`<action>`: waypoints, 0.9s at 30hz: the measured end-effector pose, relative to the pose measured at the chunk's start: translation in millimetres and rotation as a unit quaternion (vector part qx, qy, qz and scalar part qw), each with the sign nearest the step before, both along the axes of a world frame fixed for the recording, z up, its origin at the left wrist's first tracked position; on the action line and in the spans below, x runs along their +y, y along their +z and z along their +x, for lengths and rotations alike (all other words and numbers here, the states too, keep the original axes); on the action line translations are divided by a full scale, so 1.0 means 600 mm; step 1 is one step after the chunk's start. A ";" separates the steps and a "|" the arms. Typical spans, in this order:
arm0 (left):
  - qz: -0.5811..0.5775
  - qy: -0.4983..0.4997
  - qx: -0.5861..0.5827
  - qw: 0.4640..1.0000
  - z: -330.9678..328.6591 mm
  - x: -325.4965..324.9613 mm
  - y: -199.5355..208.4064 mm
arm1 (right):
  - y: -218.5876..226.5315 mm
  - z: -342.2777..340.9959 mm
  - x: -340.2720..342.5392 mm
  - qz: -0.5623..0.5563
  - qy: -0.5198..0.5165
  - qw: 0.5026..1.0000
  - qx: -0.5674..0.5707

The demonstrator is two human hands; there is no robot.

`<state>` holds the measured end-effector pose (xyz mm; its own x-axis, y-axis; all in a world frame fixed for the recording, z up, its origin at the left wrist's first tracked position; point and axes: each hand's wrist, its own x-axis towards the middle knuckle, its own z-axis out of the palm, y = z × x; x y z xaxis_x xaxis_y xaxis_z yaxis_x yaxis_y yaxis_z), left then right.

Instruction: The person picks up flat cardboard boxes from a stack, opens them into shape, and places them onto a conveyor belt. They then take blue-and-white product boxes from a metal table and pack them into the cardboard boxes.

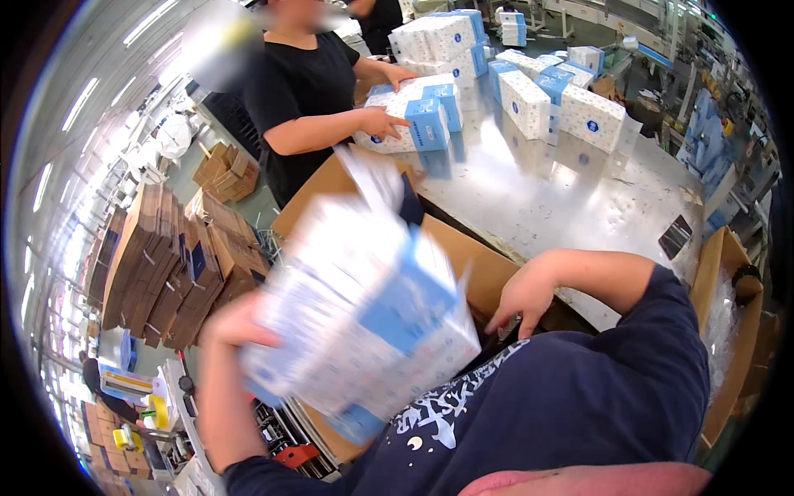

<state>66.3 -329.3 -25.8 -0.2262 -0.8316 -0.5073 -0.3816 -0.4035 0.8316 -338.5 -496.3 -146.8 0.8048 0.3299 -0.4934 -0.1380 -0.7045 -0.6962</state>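
Note:
A bundle of white packs with blue bands and small printed motifs point(364, 306) is tilted in front of my chest, smeared by motion. My left hand point(240, 324) grips it at its left side, fingers partly hidden behind it. Below and behind the bundle stands an open cardboard carton point(473, 258), its inside mostly hidden. My right hand point(527, 299) hangs over the carton's right side, fingers pointing down and apart, with nothing seen in them. Whether its fingertips touch the carton I cannot tell.
Across the carton, a person in black point(306, 91) has both hands on similar packs point(413, 116). More packs point(525, 103) stand on the metal table point(529, 198), with a dark flat object point(676, 237) near its right edge. Flattened cartons point(165, 264) are stacked at left; another carton point(732, 347) stands right.

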 end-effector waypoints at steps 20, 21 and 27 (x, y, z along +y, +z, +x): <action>-0.112 0.050 -0.459 0.880 -0.188 0.031 -0.707 | -0.236 -0.973 0.053 -0.456 -0.826 0.328 -0.058; -0.116 -0.010 -0.535 0.837 -0.192 0.076 -0.657 | -0.283 -0.948 0.056 -0.480 -0.834 0.272 0.015; 0.018 -0.062 -0.468 0.881 -0.261 0.031 -0.652 | -0.432 -1.238 0.349 -0.448 -0.773 0.326 0.310</action>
<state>-90.4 -310.8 -416.8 0.2181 -0.8089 -0.5460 -0.9363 -0.3312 0.1168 -1081.2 -286.9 -405.9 -0.6778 -0.7328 -0.0598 -0.7281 0.6577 0.1929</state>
